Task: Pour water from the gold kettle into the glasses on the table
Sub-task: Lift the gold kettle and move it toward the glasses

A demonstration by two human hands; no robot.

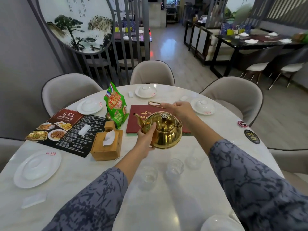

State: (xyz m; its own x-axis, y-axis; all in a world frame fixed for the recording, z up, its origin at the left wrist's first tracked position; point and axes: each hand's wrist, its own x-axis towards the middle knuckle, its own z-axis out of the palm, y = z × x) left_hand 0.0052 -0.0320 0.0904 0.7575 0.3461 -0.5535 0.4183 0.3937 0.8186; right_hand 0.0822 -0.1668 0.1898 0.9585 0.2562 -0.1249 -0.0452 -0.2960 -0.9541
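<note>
The gold kettle stands in the middle of the round marble table, spout pointing left. My left hand is pressed against its left side. My right hand is above and behind the kettle, pinching the thin gold handle, which sticks out to the left. Three clear empty glasses stand nearer to me: one at the left, one in the middle, one at the right, partly behind my right forearm.
A wooden tissue box, a green snack bag, a picture menu and a red menu book lie left of and behind the kettle. White covered plates sit at the seats. Grey chairs ring the table.
</note>
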